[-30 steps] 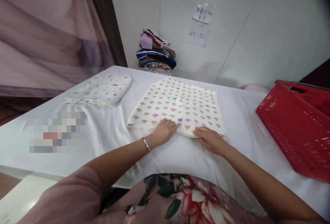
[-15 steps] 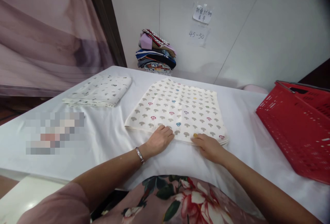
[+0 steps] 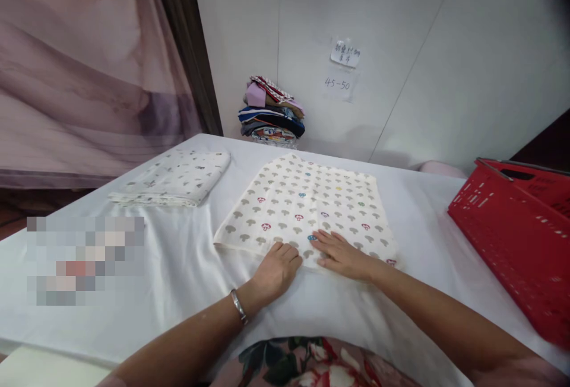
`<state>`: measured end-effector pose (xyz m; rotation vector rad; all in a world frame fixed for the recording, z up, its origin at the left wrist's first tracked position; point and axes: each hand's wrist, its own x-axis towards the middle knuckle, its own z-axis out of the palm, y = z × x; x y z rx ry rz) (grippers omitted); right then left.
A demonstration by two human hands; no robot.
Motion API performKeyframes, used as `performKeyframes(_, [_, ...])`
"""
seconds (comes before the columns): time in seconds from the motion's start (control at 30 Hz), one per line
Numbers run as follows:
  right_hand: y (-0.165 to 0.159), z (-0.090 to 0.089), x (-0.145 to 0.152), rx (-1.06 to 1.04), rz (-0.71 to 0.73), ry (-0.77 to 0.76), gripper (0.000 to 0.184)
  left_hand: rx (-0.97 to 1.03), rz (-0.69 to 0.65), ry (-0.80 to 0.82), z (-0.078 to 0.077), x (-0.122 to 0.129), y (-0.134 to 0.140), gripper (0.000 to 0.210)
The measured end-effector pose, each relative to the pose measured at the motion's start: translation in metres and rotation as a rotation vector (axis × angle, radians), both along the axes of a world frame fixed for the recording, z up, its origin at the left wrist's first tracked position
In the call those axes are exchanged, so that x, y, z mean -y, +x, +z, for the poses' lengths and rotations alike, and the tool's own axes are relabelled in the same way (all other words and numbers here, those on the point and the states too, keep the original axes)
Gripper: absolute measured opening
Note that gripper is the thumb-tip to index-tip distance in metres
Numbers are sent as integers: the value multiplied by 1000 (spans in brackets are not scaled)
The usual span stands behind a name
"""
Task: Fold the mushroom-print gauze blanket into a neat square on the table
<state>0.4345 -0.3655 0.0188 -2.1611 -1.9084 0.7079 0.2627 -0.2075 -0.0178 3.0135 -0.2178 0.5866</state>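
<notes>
A cream cloth (image 3: 285,206) printed with grey and a few coloured mushrooms lies folded in layers in front of me. My left hand (image 3: 276,272) is closed at its near edge, fingers curled over the fabric; the thumb is hidden. Just to the right, my right hand (image 3: 346,256) rests flat on top of the cloth near that same edge, with fingers stretched out. Farther left lies a second folded cloth (image 3: 176,179), white with small dark prints, apart from both hands.
White fabric covers the table (image 3: 187,268). A red plastic basket (image 3: 503,238) stands at the right. Behind the table rises a pile of folded textiles (image 3: 272,111) against the wall. At the left, a blurred-out patch (image 3: 89,262) hides something on the table.
My right hand has shifted left and slightly inward from the near edge, and its fingers now lie flat on the cloth. The left hand stays at the edge. The camera view has tilted up.
</notes>
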Motion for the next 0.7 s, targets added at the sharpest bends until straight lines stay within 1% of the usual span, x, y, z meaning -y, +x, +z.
performKeyframes(0.13, [1,8,-8,67,14,129,61,-38,-7,-59,0,-2,0,12])
performKeyframes(0.2, [8,6,-15,123,21,160,63,-61,-7,-82,1,-2,-1,13])
performKeyframes(0.27, [23,-1,-23,151,8,129,66,-82,2,-101,2,-2,-2,14])
performKeyframes(0.33, [40,-8,-28,153,-26,65,68,-97,14,-126,3,-1,-3,14])
performKeyframes(0.43, [55,-9,-36,111,-79,5,69,-100,22,-161,0,-1,-5,16])
performKeyframes(0.5, [56,-4,-45,96,-78,47,69,-94,18,-180,-2,-1,-5,17])
performKeyframes(0.6, [56,1,-62,146,-43,149,69,-99,2,-215,-5,-3,-4,18])
performKeyframes(0.63, [58,-1,-68,166,-57,152,69,-106,-4,-223,-6,-4,-4,19])
performKeyframes(0.7, [68,-9,-78,178,-120,97,69,-115,-11,-232,-8,-5,-3,18])
